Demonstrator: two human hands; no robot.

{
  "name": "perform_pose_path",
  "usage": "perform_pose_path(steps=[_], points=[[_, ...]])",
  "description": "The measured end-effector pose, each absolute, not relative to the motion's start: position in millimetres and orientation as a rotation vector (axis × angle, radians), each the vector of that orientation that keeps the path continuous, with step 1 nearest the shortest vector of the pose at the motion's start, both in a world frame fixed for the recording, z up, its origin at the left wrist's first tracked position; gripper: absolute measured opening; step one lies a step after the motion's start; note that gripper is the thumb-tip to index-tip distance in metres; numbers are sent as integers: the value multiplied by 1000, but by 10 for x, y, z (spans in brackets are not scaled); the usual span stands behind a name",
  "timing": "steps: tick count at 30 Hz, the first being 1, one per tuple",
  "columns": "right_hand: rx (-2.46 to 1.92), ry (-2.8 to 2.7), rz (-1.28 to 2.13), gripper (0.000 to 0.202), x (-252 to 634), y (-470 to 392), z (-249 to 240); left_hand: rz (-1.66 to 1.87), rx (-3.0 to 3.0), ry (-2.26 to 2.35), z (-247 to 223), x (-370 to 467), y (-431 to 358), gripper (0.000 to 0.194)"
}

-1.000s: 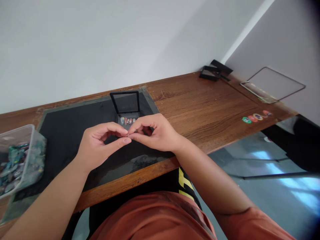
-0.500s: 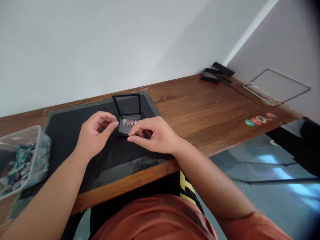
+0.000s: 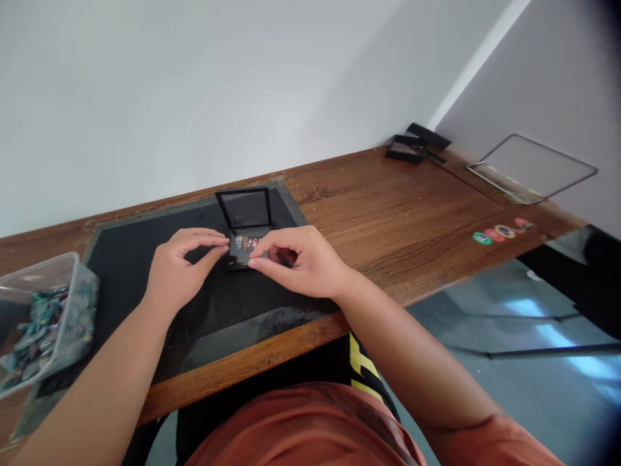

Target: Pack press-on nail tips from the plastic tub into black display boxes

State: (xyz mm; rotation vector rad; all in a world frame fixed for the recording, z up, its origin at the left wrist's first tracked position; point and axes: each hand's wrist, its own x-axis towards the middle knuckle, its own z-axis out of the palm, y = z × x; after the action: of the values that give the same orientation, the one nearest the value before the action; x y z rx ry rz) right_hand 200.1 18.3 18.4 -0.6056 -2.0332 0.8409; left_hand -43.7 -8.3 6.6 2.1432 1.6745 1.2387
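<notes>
A small black case [image 3: 237, 263] lies on the dark mat, its framed clear lid [image 3: 245, 208] raised toward the wall. Inside it is a row of decorated press-on nails [image 3: 246, 244], partly covered by my right hand. My left hand [image 3: 180, 264] pinches thumb and fingertips together at the case's left edge; whether it grips the edge or a tiny piece is hidden. Over the right part of the case, my right hand [image 3: 303, 260] has its thumb and index finger curled close together, and anything between them is too small to make out.
At the left stands a clear plastic tub [image 3: 72, 291] filled with small packets. The black mat [image 3: 130, 259] covers this end of the wooden table. Farther right are black cases [image 3: 407, 149], a wire frame stand [image 3: 553, 158] and several round stickers [image 3: 504, 232].
My left fingertips have closed together and come to the case's left edge. My right hand stays over the case, covering slightly more of the nails. The view has shifted slightly.
</notes>
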Motion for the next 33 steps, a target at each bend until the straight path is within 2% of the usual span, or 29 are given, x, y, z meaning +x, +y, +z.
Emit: perform_pose_path(steps=[15,24,33], points=[[-826,-2046,823,20,2010,206,208,773,2218,1601,71,-369,-140,15],[-1243,-2154,628,14,1999,208,246,777,2117,1722,65,-371,-130,27],[-1316,-2217,633,12,2005,217,227,755,1944,1842,47,-405,-116,33]])
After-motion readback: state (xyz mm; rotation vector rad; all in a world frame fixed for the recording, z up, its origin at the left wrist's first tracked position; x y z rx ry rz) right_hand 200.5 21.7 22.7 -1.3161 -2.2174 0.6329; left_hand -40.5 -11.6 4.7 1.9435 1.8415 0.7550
